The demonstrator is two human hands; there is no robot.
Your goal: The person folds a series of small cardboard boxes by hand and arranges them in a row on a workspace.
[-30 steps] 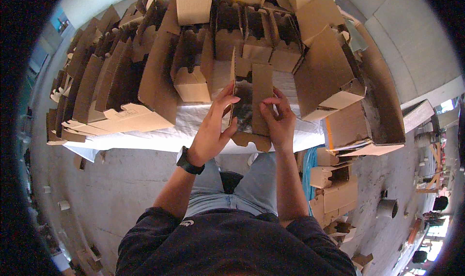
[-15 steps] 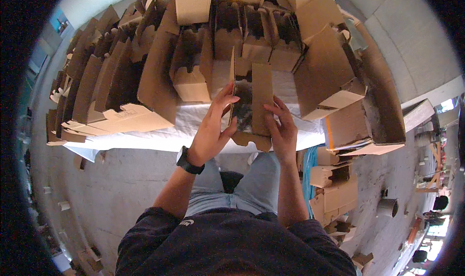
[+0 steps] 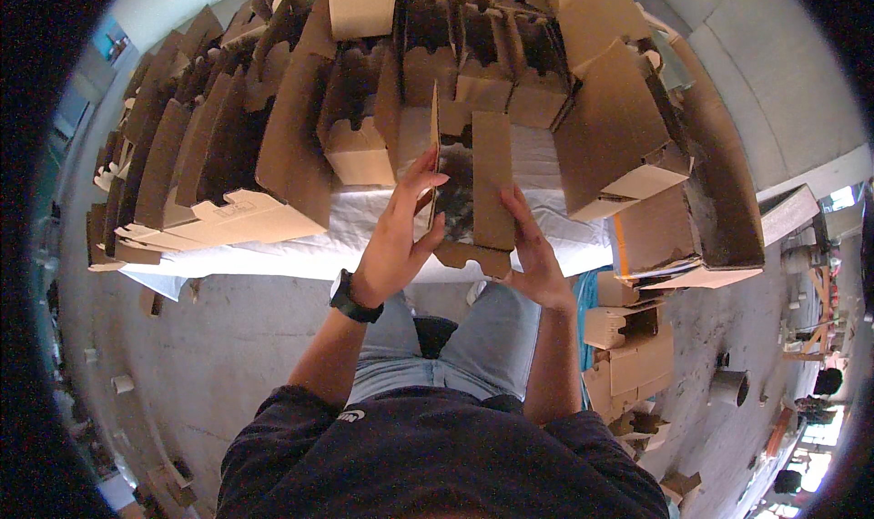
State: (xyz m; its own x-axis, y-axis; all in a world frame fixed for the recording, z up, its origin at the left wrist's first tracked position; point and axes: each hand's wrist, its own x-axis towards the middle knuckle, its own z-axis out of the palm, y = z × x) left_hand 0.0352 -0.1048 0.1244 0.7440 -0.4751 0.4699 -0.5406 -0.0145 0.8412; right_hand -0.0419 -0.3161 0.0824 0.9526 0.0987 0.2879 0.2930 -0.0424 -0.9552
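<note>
A narrow open cardboard box (image 3: 492, 187) stands between my two hands at the near edge of the white-covered table, its notched short end toward me. My left hand (image 3: 391, 237), with a dark watch on the wrist, grips its upright left wall, fingers along the wall and thumb near the front corner. On the other side, my right hand (image 3: 539, 262) holds the right wall, its fingers along the outer side and its thumb low by the front corner. Greyish, dim contents or shadow show inside the box; I cannot tell which.
Rows of open cardboard boxes (image 3: 362, 150) fill the table's back and left. A larger box (image 3: 612, 141) stands on the right, beside an open carton (image 3: 660, 232). White cloth (image 3: 355, 218) covers the table. More cardboard (image 3: 640, 364) lies on the floor at right, near a cylinder (image 3: 728, 388).
My right hand has shifted from the face of the right panel to its outer side, with the thumb lower at the front corner. The box has moved very slightly; my left hand keeps its grip.
</note>
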